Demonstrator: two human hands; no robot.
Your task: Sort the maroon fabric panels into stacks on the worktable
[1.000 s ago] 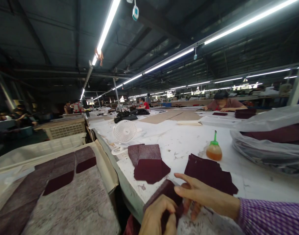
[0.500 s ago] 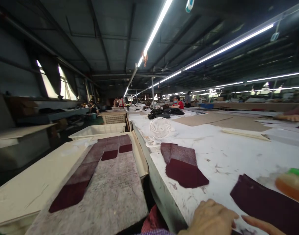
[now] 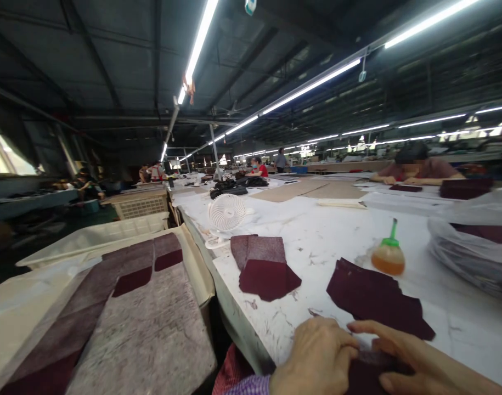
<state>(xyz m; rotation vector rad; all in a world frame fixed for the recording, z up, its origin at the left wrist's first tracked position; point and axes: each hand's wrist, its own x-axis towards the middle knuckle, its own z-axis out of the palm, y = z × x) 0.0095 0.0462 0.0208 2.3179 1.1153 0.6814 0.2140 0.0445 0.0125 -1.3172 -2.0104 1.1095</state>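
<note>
Reference: the white fan (image 3: pixel 228 213). Against the view half a second earlier, the camera points farther right. Left of the fan, the near end of the maroon strips (image 3: pixel 131 281) on the mottled board (image 3: pixel 152 340) is now cut off by the view's lower edge. On the fan's near right side, the left hand (image 3: pixel 316 356) and right hand (image 3: pixel 423 362) show more fully, with a maroon piece (image 3: pixel 366 378) between them. Farther right of the fan, the green-capped bottle (image 3: pixel 388 258) is now whole, and the clear plastic bag (image 3: pixel 473 263) enters view.

Left grip: fingers bent close together at the piece; cannot tell if they pinch. Right grip: thumb on the piece, forefinger spread from it; cannot tell if it clamps.

Marking: fan hub, too small to read.

Clearance: a dark gap, on the near side of the fan, separates the board from the table (image 3: pixel 300 225). The fan stands near the table's left edge. Bare table lies between the folded stack (image 3: pixel 269 280) just nearer than the fan and the larger stack (image 3: pixel 374 299) farther right.
</note>
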